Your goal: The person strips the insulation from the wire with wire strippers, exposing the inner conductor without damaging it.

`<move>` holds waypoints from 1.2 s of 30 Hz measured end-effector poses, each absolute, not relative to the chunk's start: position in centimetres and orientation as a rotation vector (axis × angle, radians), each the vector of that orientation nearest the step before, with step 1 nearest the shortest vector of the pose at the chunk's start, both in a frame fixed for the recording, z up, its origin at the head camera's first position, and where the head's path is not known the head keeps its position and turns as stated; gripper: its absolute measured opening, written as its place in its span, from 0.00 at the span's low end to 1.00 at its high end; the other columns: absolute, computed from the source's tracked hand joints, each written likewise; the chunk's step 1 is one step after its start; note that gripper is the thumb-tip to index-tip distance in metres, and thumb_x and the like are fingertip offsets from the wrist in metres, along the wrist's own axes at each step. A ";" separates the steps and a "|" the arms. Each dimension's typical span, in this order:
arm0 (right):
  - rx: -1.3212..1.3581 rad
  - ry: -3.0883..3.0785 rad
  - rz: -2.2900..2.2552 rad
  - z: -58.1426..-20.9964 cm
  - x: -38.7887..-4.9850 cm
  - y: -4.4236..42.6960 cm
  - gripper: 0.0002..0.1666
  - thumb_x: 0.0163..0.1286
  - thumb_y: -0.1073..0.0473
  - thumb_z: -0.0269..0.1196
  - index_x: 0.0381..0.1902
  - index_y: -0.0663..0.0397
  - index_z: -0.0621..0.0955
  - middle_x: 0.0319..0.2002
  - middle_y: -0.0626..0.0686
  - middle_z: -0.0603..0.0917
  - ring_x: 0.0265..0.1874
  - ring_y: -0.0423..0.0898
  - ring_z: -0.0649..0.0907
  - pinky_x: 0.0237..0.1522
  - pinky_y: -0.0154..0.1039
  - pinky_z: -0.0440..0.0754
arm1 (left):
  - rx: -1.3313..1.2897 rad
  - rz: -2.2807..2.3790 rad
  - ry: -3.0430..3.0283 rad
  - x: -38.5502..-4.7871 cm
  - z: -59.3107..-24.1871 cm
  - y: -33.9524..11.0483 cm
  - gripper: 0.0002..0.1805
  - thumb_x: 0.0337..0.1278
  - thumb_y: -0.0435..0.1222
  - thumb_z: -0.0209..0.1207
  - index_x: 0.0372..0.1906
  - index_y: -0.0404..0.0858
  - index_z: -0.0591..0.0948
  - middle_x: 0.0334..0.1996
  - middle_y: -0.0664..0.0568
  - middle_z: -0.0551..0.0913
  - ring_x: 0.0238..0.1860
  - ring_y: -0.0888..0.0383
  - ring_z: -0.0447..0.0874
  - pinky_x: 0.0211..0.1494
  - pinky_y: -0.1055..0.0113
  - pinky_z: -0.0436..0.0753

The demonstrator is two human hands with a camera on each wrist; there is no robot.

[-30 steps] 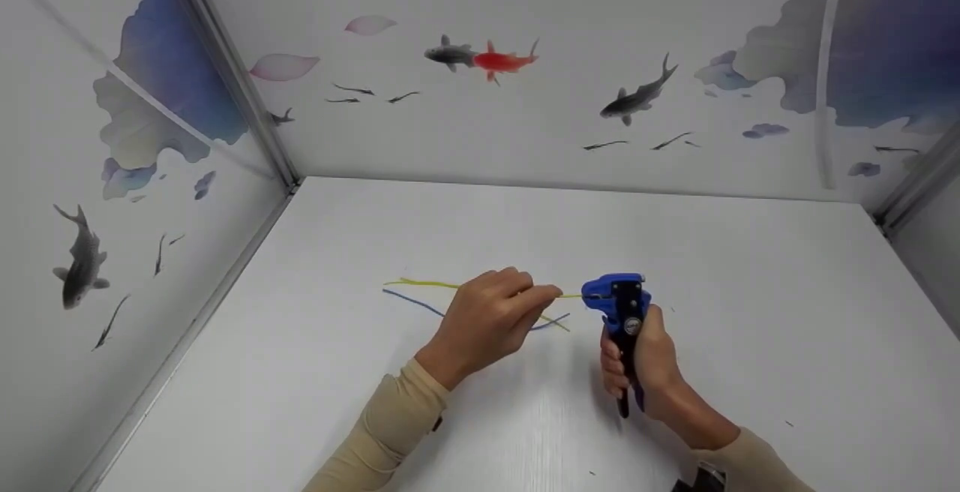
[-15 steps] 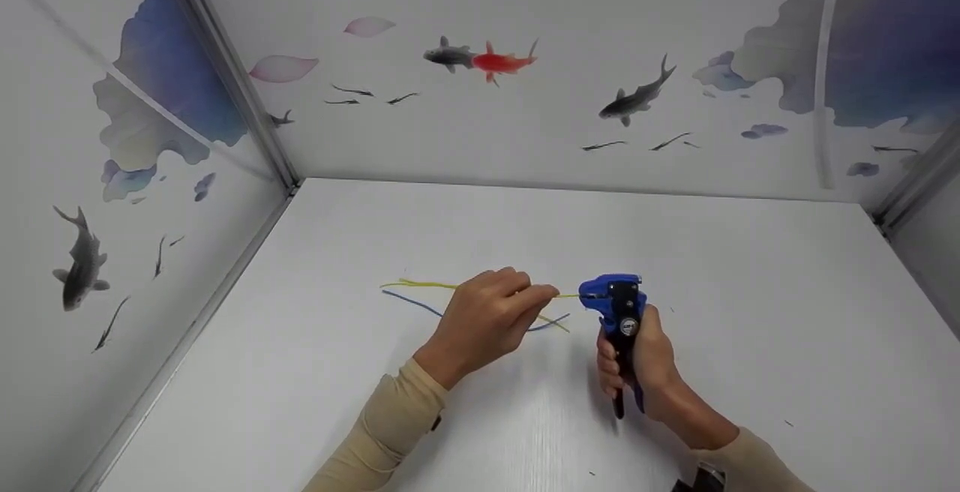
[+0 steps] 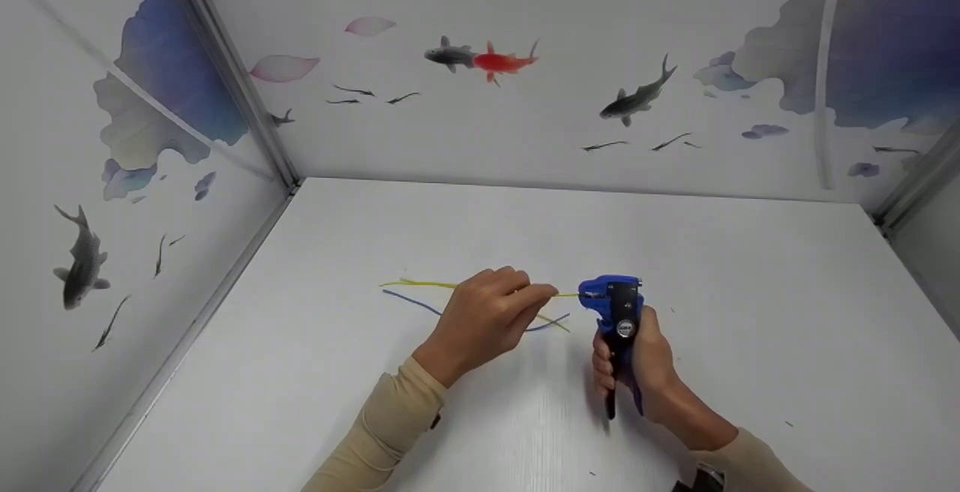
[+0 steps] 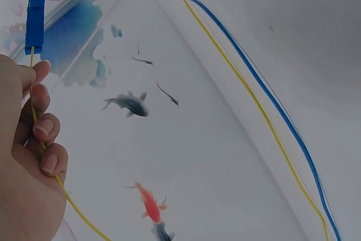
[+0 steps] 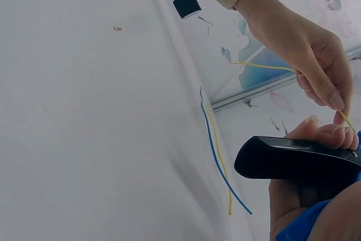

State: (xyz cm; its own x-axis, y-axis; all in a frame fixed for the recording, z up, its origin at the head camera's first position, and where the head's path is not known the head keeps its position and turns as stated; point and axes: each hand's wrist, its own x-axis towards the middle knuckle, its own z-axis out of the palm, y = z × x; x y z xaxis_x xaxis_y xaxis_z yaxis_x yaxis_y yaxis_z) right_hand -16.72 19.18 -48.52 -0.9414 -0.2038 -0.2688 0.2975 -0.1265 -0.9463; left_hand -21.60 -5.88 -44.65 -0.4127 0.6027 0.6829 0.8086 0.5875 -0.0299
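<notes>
Thumb and fingers of the left hand point(image 3: 487, 319) pinch a yellow wire point(image 4: 83, 217), whose end enters the head of a blue and black wire stripper point(image 3: 622, 304). The right hand point(image 3: 652, 357) grips the stripper's handles, one black handle point(image 5: 293, 158) showing large in the right wrist view. In the left wrist view, the wire runs along the curled fingers of the left hand point(image 4: 34, 139) up to the blue jaw end. How far the wire reaches inside the tool is hidden.
On the white table point(image 3: 525, 229), a blue wire point(image 3: 409, 299) and another yellow wire point(image 3: 427, 283) lie beneath and beside the left hand, crossing near their right ends. Small dark scraps point(image 3: 788, 424) lie toward the right. Printed walls stand at the back and sides.
The stripper and right hand have shifted slightly left, and the black handle has swung closer to the palm's left side. The left hand has barely moved, still pinching the wire.
</notes>
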 end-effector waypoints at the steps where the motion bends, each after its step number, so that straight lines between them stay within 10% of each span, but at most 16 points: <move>1: 0.102 1.821 -2.131 -48.5 -16.7 19.2 0.41 0.82 0.37 0.26 0.23 0.54 0.73 0.18 0.49 0.72 0.16 0.47 0.73 0.26 0.46 0.82 | -1.115 -0.402 -2.158 -21.6 -44.7 -5.9 0.10 0.82 0.42 0.60 0.52 0.50 0.91 0.31 0.58 0.84 0.30 0.63 0.78 0.35 0.71 0.80; 26: -0.161 1.692 -2.080 -48.9 -17.1 19.5 0.46 0.85 0.33 0.24 0.32 0.56 0.78 0.27 0.51 0.81 0.26 0.49 0.82 0.40 0.51 0.88 | -1.120 -0.400 -2.154 -21.6 -44.3 -6.1 0.10 0.82 0.43 0.61 0.53 0.51 0.92 0.34 0.60 0.89 0.33 0.62 0.81 0.37 0.70 0.79; 36: -0.246 1.420 -2.124 -48.8 -17.8 20.6 0.56 0.77 0.15 0.24 0.39 0.54 0.80 0.32 0.49 0.84 0.33 0.46 0.84 0.44 0.45 0.85 | -1.094 -0.400 -2.127 -21.7 -44.0 -6.3 0.09 0.81 0.43 0.62 0.52 0.53 0.92 0.34 0.60 0.90 0.34 0.62 0.84 0.35 0.69 0.78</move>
State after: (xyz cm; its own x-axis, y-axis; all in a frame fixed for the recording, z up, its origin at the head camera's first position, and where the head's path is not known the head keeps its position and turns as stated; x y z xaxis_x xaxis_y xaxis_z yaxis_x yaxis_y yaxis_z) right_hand -17.80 20.60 -48.78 -0.8225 -0.5473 -0.1551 0.3525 -0.2763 -0.8941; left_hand -21.66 -6.34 -44.03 -0.3975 0.5857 0.7064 0.8023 0.5954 -0.0421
